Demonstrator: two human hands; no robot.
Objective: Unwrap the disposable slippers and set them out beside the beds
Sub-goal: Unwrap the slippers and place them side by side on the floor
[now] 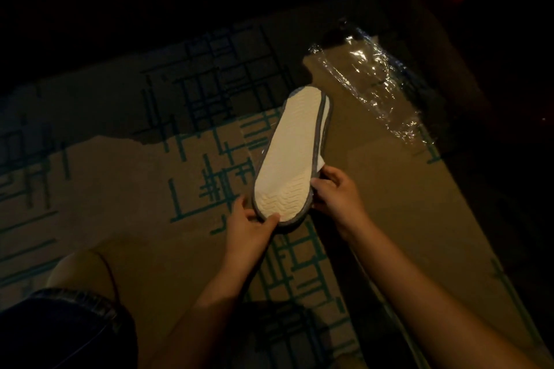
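Observation:
A pair of white disposable slippers (292, 156) with grey edging is held flat together, sole up, over the carpet at the centre of the head view. My left hand (250, 226) grips the near end from the left, thumb on the ribbed sole. My right hand (335, 193) pinches the right edge near the same end, where a second white layer shows under the top sole. The clear plastic wrapper (371, 81) lies empty and crumpled on the floor beyond the slippers, to the upper right.
The floor is a tan carpet (404, 189) with teal and dark line patterns. My knee in dark fabric (60, 329) fills the lower left. The top and right of the view are dark; no bed can be made out.

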